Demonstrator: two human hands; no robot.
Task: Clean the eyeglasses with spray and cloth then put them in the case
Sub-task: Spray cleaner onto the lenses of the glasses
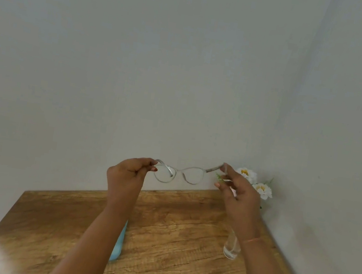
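I hold clear-framed eyeglasses (189,175) up in the air in front of the grey wall, above the far edge of the wooden table (171,241). My left hand (128,176) pinches the left temple arm between thumb and fingers. My right hand (238,192) pinches the right temple arm, and something pale shows in its palm that I cannot identify. A light blue object (117,244), mostly hidden behind my left forearm, lies on the table. No spray bottle or cloth can be made out clearly.
A clear glass vase (231,249) with white flowers (261,189) stands at the table's right side, partly behind my right forearm. Grey walls meet in a corner to the right. The table's left edge runs diagonally at lower left.
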